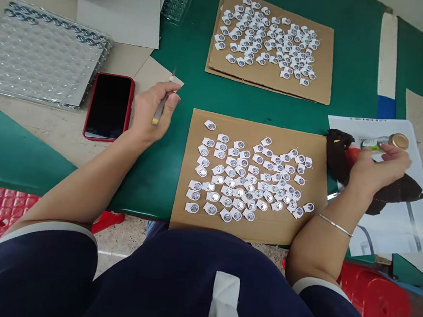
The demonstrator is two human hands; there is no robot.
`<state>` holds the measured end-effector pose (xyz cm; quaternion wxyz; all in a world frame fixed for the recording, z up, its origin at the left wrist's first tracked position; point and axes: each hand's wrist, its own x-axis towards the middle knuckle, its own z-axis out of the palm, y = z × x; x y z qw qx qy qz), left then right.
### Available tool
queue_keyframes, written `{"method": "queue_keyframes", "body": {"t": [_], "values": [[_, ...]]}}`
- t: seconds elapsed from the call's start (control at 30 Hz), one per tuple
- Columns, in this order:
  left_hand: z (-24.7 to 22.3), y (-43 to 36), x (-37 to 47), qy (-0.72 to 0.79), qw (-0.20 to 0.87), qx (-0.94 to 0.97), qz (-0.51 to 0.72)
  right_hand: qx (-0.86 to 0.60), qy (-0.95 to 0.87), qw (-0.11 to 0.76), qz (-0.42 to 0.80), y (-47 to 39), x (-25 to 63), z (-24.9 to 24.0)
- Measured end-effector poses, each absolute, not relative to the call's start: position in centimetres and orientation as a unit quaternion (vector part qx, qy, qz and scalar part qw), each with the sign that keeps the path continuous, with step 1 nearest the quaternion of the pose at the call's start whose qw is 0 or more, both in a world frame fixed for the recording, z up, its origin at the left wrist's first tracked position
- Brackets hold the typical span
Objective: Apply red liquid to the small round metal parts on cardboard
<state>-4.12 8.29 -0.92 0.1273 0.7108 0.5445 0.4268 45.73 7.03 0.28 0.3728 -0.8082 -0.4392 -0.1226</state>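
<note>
My left hand [151, 111] is closed around a slim grey tool with a yellow end [160, 108], its thin pointed tip facing away from me. It hovers by a red-cased phone [109, 107]. To the right, my right hand [380, 168] has its fingers curled at a small clear jar with a gold lid [399, 141], which is tilted on its side. Beneath that hand is a crumpled dark brown cloth [400, 189] with something red beside it. Between my hands, a cardboard sheet [245, 232] bears many small white tabbed pieces with round silvery faces [238, 192].
Farther back, stacked cardboard sheets [268, 86] carry more such pieces. Bubble-patterned clear plastic trays [37, 54] lie at left, near white paper [119, 7]. A printed sheet [420, 221] lies under the cloth. Red stools [378, 302] stand below the green table [169, 159].
</note>
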Motion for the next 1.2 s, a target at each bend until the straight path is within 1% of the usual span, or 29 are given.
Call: {"method": "queue_keyframes", "body": {"t": [0.03, 0.07, 0.13, 0.17, 0.2, 0.23, 0.27, 0.33, 0.4, 0.53, 0.63, 0.7, 0.73, 0.8, 0.87, 1.0, 1.1, 1.2], "values": [[-0.2, 7.5, -3.7, 0.526, 0.122, 0.714, 0.446, -0.79, -0.457, 0.385, -0.136, 6.8, 43.8, 1.4], [0.4, 6.6, -3.2, 0.5, 0.112, 0.729, 0.454, -0.747, -0.5, 0.42, -0.125, 6.5, 41.4, 2.6], [1.4, 5.1, -2.4, 0.422, 0.101, 0.777, 0.456, -0.643, -0.627, 0.438, -0.036, 5.4, 35.6, 4.7], [1.7, 4.4, -2.0, 0.366, 0.106, 0.811, 0.444, -0.584, -0.696, 0.419, 0.011, 4.6, 32.4, 5.5], [1.9, 3.9, -1.6, 0.316, 0.104, 0.837, 0.434, -0.506, -0.766, 0.395, 0.027, 3.7, 29.4, 6.0], [2.0, 3.5, -1.3, 0.272, 0.101, 0.861, 0.417, -0.441, -0.829, 0.34, 0.059, 2.9, 26.6, 6.2], [2.1, 3.2, -1.0, 0.235, 0.097, 0.878, 0.406, -0.395, -0.864, 0.303, 0.077, 2.1, 24.3, 6.1], [2.0, 2.7, -0.5, 0.187, 0.092, 0.898, 0.388, -0.309, -0.905, 0.275, 0.099, 0.8, 21.1, 5.3], [1.8, 2.4, -0.1, 0.163, 0.1, 0.907, 0.374, -0.289, -0.91, 0.273, 0.116, -0.1, 19.7, 4.0], [1.2, 2.3, -0.1, 0.154, 0.141, 0.906, 0.369, -0.3, -0.901, 0.265, 0.168, -0.1, 19.8, 2.7], [0.7, 3.4, -0.7, 0.194, 0.161, 0.885, 0.391, -0.349, -0.88, 0.277, 0.166, 1.4, 20.6, 3.2], [0.3, 4.7, -1.3, 0.279, 0.142, 0.869, 0.383, -0.439, -0.815, 0.318, 0.204, 2.9, 21.3, 3.7], [0.0, 5.3, -1.6, 0.336, 0.128, 0.859, 0.365, -0.483, -0.767, 0.347, 0.242, 3.6, 21.8, 3.8], [-0.7, 6.6, -2.2, 0.446, 0.109, 0.836, 0.302, -0.529, -0.675, 0.411, 0.31, 4.8, 22.6, 3.6], [-1.7, 7.5, -2.8, 0.521, 0.111, 0.814, 0.231, -0.546, -0.621, 0.442, 0.347, 5.6, 23.3, 2.9], [-3.6, 8.3, -3.3, 0.58, 0.153, 0.79, 0.125, -0.59, -0.588, 0.431, 0.347, 5.7, 23.7, 1.1], [-4.2, 8.3, -3.3, 0.577, 0.169, 0.793, 0.099, -0.604, -0.605, 0.411, 0.315, 5.3, 23.7, 0.3], [-4.0, 8.3, -3.2, 0.578, 0.171, 0.793, 0.088, -0.609, -0.618, 0.387, 0.312, 5.2, 23.9, 0.0]]}}
